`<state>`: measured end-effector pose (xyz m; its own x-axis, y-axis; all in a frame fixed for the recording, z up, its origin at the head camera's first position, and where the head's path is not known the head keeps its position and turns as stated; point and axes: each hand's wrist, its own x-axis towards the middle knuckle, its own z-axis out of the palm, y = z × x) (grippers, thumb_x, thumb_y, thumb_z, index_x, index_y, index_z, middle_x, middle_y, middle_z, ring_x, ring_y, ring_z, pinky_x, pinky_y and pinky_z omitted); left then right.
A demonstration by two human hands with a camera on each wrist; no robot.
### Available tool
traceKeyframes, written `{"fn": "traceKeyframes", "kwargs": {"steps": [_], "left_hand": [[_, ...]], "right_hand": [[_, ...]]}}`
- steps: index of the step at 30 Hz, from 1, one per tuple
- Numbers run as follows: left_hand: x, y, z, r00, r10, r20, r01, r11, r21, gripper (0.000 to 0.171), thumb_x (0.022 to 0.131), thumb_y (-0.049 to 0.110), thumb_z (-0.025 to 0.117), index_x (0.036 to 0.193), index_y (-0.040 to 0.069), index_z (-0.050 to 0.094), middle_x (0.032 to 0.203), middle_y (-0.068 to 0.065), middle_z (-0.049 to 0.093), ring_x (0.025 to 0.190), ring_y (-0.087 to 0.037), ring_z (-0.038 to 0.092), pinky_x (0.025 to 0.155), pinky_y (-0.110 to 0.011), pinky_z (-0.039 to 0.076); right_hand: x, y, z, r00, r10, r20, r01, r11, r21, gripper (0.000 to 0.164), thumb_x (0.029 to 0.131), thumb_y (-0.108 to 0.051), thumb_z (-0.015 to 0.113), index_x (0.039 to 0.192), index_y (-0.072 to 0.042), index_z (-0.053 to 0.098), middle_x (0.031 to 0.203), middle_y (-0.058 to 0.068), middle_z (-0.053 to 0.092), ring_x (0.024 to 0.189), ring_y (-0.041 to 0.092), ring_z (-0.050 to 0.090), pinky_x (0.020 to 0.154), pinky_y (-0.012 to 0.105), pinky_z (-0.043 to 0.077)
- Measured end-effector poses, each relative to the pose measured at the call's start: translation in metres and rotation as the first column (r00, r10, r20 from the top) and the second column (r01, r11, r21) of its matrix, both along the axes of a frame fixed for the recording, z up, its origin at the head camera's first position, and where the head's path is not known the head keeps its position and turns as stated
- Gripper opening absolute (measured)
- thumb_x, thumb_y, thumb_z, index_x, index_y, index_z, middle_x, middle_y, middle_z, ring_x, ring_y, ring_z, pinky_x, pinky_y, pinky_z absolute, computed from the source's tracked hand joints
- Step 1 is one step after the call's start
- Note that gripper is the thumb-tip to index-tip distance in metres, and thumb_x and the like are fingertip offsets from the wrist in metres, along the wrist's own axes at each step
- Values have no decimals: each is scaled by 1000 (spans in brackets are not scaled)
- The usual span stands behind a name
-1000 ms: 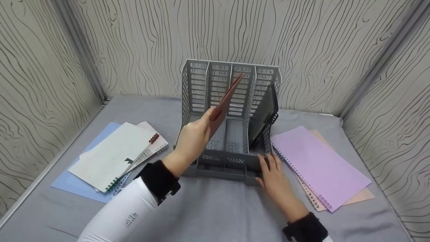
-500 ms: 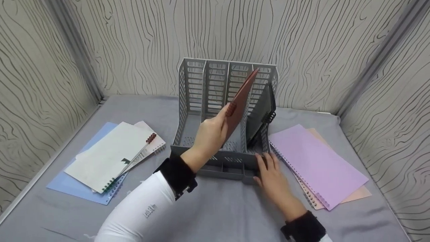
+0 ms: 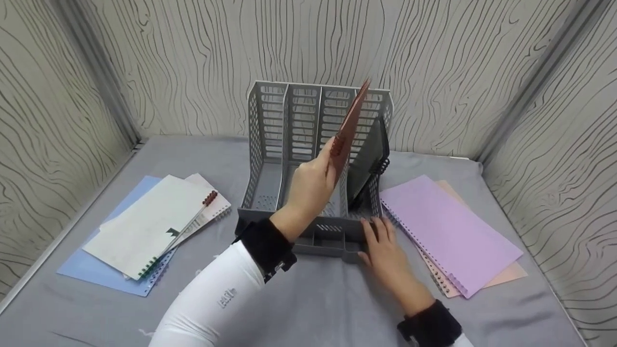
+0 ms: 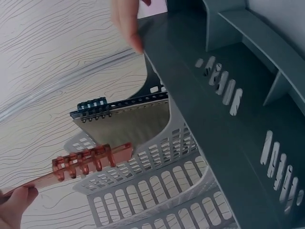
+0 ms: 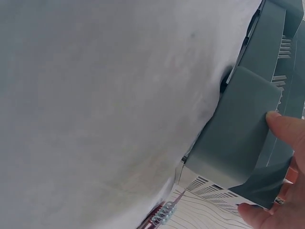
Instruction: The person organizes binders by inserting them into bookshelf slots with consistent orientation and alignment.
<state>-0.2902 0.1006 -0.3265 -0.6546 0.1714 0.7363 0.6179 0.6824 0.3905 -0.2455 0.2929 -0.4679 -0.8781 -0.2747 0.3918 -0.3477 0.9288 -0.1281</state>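
Observation:
My left hand grips a red-brown spiral notebook by its bound edge. The notebook stands nearly upright over the third compartment of a grey file rack, overlapping its back wall in the head view. In the left wrist view the notebook's red coil hangs above the rack's dividers. A dark spiral notebook leans in the rightmost compartment. At the rack's front right corner, my right hand holds the small front tray, its thumb on the front wall's edge and the other fingers at the side.
On the left lie a white notebook, a blue one and a pale pink one, overlapping. A lilac notebook rests on a peach one to the right. Patterned panels stand behind the grey cloth.
My left hand has carried the red-brown notebook rightward and slightly up across the rack, tilting it more upright. My right hand keeps its hold on the tray corner.

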Motion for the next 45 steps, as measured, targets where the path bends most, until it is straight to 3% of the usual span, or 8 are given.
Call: {"fn": "traceKeyframes", "kwargs": {"steps": [11, 18, 25, 30, 36, 45], "left_hand": [[6, 3, 6, 999, -1, -39, 2, 999, 47, 38, 86, 7, 42, 124, 4, 41, 66, -8, 60, 43, -11, 47, 39, -23, 37], [-2, 14, 0, 1000, -7, 26, 5, 998, 61, 37, 86, 9, 42, 123, 6, 42, 68, -7, 61, 47, -12, 51, 41, -23, 39], [-17, 30, -5, 992, -15, 126, 4, 996, 84, 37, 87, 10, 42, 124, 6, 41, 66, -6, 60, 46, -11, 50, 42, -21, 39], [-26, 43, -8, 985, 11, 171, -23, 997, 69, 41, 86, 11, 45, 127, 9, 39, 74, -7, 63, 51, -11, 54, 44, -21, 41], [-39, 60, -24, 986, 42, 160, -44, 999, 10, 45, 86, 14, 44, 130, 12, 34, 72, -6, 62, 53, -12, 55, 45, -22, 42], [-54, 75, -48, 987, 31, 159, -38, 999, 38, 48, 87, 11, 44, 133, 14, 29, 86, -6, 62, 66, -14, 59, 52, -23, 45]], "right_hand": [[-1, 0, 1, 1000, 11, -26, -10, 1000, 9, 74, 67, -21, 70, 130, -7, 33, 126, 20, 31, 120, 35, 18, 79, 47, 39], [1, 1, -3, 999, 25, -23, -25, 1000, 7, 75, 69, -23, 69, 130, -7, 30, 127, 19, 30, 121, 36, 18, 81, 46, 38], [2, 0, -2, 998, 7, -56, -5, 1000, 30, 73, 67, -22, 71, 128, -7, 34, 125, 19, 33, 120, 35, 20, 62, 43, 46], [2, -2, -1, 998, 7, -64, -5, 1000, 30, 72, 66, -21, 72, 126, -6, 36, 123, 19, 34, 118, 35, 22, 63, 43, 46], [3, -2, -1, 998, 10, -69, -9, 1000, 10, 72, 65, -19, 72, 127, -7, 37, 123, 19, 35, 118, 36, 23, 60, 44, 46], [2, -1, -1, 998, 16, -67, -15, 1000, 6, 72, 66, -18, 72, 127, -6, 36, 124, 19, 32, 119, 35, 20, 65, 45, 45]]}}
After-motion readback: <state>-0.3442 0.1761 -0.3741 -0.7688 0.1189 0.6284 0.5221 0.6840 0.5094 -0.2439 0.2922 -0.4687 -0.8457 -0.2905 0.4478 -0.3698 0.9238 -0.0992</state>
